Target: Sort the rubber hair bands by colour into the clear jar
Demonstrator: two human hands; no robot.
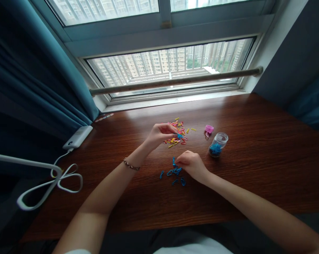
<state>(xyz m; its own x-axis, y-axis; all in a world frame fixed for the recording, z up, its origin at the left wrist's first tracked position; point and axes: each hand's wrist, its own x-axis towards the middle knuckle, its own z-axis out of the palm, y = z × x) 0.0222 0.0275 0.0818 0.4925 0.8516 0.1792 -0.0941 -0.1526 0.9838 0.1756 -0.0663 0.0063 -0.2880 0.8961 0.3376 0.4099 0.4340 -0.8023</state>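
Note:
Between the thumb and fingers of my left hand is a small bunch of blue rubber bands. It is held over a mixed pile of pink, red and yellow rubber bands. My right hand is closed in a pinch at the edge of a loose group of blue rubber bands; its fingertips are at a blue band, and I cannot make out what is between them. To the right stands a glass jar, without a lid, with blue bands inside.
A pink plastic piece lies behind the jar on the brown wooden table. At the left are a white power strip or adapter and its looped white cable. A window with a rail runs along the back, beside a blue curtain.

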